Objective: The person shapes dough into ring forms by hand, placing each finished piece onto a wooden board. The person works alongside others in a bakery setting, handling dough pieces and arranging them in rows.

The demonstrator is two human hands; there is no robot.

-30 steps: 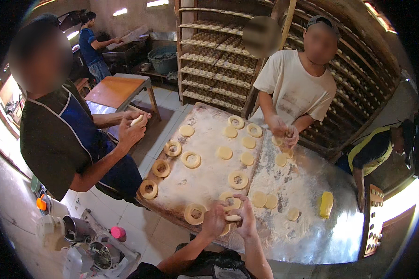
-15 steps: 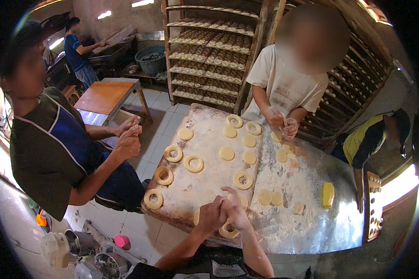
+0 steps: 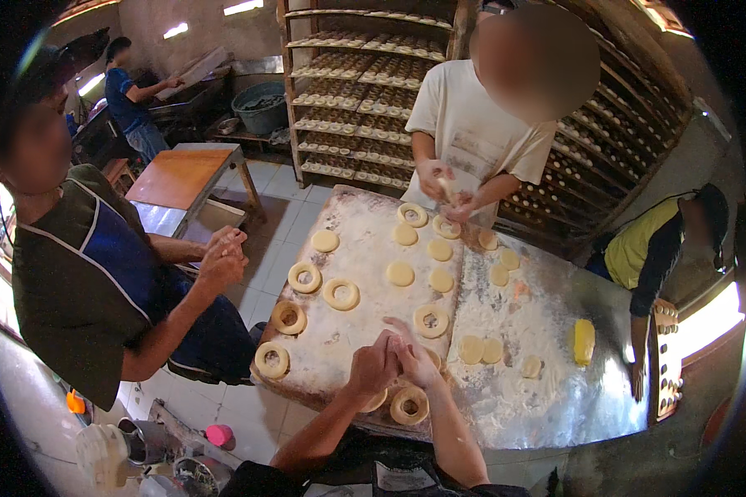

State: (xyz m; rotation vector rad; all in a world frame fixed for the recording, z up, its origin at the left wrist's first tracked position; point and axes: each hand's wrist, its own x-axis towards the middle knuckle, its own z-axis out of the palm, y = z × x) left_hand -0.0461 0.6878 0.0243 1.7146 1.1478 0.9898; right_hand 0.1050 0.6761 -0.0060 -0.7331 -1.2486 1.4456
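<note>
The worktop point(image 3: 331, 348), brown and floury on the left, shiny metal on the right, runs under the left hand point(image 3: 373, 364) and right hand point(image 3: 414, 358), which press together near its front edge. The left fingers are curled and the right ones stretch forward, but I cannot tell whether they clasp the piece of dough seen between them a second ago, now hidden along with its long axis. Smooth dough rings point(image 3: 424, 407) and smaller dough discs point(image 3: 400, 274) lie flat around them.
</note>
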